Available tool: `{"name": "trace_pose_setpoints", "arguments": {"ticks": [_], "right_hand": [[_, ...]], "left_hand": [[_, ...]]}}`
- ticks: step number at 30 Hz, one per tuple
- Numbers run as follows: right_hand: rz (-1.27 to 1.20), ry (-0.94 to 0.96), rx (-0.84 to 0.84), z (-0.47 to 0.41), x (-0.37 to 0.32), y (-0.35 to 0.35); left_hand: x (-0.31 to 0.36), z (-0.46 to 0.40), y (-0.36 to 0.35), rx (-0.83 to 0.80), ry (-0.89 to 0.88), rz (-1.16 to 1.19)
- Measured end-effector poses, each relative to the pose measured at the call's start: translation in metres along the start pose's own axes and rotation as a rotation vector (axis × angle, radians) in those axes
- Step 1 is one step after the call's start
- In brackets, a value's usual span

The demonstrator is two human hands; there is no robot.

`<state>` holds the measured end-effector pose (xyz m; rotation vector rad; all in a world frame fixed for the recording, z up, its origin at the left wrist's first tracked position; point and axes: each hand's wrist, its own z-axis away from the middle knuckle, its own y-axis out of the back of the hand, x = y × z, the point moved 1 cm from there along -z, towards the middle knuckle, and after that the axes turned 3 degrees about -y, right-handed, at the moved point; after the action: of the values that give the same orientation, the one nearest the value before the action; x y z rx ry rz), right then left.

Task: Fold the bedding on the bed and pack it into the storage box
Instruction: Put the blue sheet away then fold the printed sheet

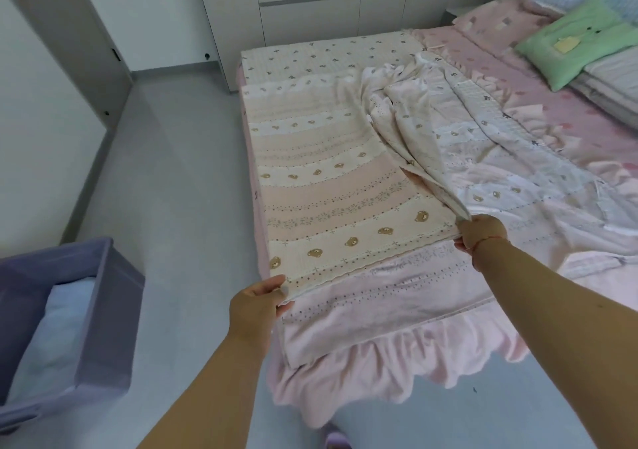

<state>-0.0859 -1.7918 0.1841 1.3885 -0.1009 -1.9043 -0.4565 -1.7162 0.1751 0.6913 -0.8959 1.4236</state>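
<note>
A cream and peach quilt with small bear prints lies along the left side of the bed, partly folded over itself, with a bunched ridge running up its middle. My left hand pinches the quilt's near left corner at the foot of the bed. My right hand grips the near right corner of the folded layer, where the ridge ends. A purple fabric storage box stands open on the floor at the lower left, with pale blue bedding inside it.
A green pillow and stacked folded bedding lie at the head of the bed, far right. White cabinets line the back wall. Grey floor runs between the bed and the left wall. A slipper shows by the bed skirt.
</note>
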Motion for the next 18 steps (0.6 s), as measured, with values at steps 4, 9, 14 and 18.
{"name": "trace_pose_setpoints", "arguments": {"ticks": [4,9,14,18], "right_hand": [[0.067,0.001,0.017,0.004,0.036,0.003],[0.153,-0.008,-0.01,-0.004,0.072,-0.009],[0.282,-0.072,-0.09,-0.029,0.101,-0.028],[0.453,-0.149,-0.165,-0.042,0.119,-0.04]], "left_hand": [[-0.034,0.015,0.01,0.008,0.015,-0.006],[-0.066,0.01,0.013,0.069,0.037,-0.06],[-0.101,-0.015,0.013,0.159,0.069,-0.245],[-0.121,-0.031,0.015,0.217,0.128,-0.485]]}}
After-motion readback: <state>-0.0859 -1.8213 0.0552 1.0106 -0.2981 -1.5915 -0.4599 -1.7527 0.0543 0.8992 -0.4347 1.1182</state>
